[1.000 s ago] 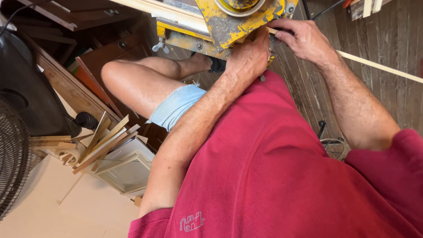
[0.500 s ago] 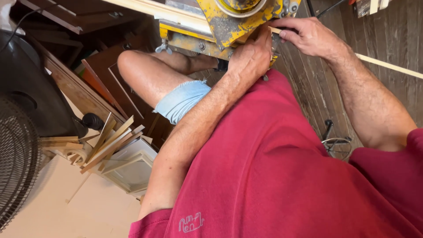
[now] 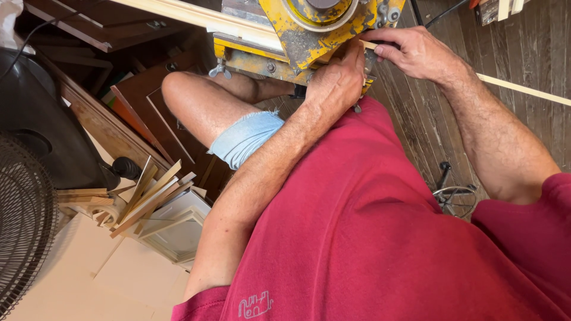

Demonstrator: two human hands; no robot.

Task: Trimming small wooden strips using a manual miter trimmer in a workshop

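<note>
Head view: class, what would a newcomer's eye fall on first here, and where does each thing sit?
The worn yellow metal saw machine at top centre draws the eye first, with the left hand pressed against its lower edge and the right hand pinching a long pale wooden strip just right of it. Below, the red shirt fills the frame; thin wooden offcuts are piled at left.

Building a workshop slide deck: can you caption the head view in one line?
Left hand braces against a yellow saw while right hand pinches a thin wood strip.
</note>
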